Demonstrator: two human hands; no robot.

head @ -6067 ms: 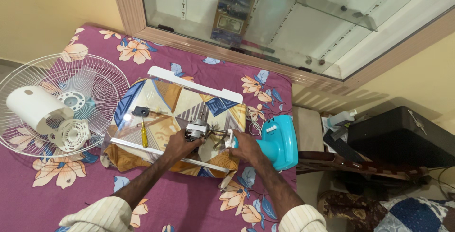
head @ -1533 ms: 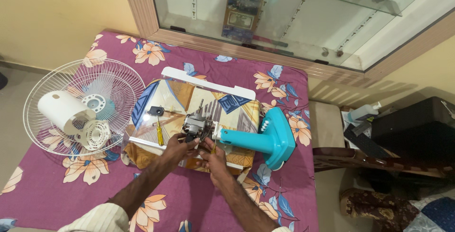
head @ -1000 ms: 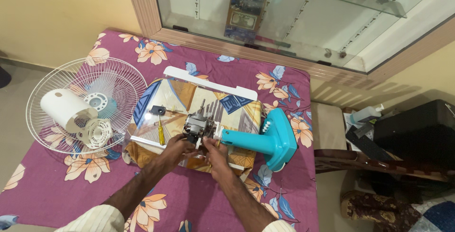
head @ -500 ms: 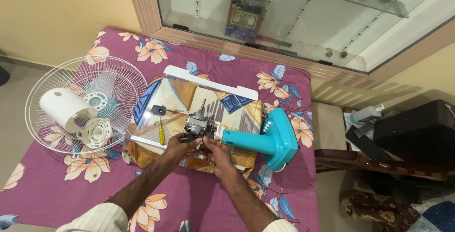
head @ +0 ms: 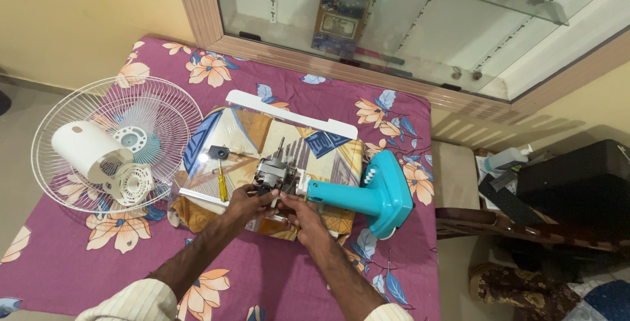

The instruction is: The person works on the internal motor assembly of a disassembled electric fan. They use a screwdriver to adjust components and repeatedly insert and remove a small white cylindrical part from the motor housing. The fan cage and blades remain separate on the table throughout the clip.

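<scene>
Two bare hands meet over a small grey metal fan motor (head: pixel 274 173) with a thin shaft sticking up. The left hand (head: pixel 244 201) holds the motor from the near left side, its fingers (head: pixel 261 193) curled against the metal. The right hand (head: pixel 298 211) is just beside it on the right, fingers bent and pinching at the lower edge of the motor. I cannot tell if a small tool sits in that pinch.

The motor sits at the end of a bright blue plastic fan stand (head: pixel 367 193), which lies on its side with its wide foot pointing right. Both rest on a shiny board with brown, blue and cream shapes (head: pixel 262 144), and the board lies on a bed with a purple flower cloth (head: pixel 275 275). A long white plastic strip (head: pixel 292 114) runs along the far edge of the board.

Near the left hand, a yellow-handled screwdriver (head: pixel 222 184) lies on the board, with a small dark part (head: pixel 218 152) just above it.

Well apart to the left, a round white wire fan guard (head: pixel 167 107) lies flat on the cloth. Inside it are a white plastic motor cover (head: pixel 88 150) and a smaller round white vented cap (head: pixel 131 182).
</scene>
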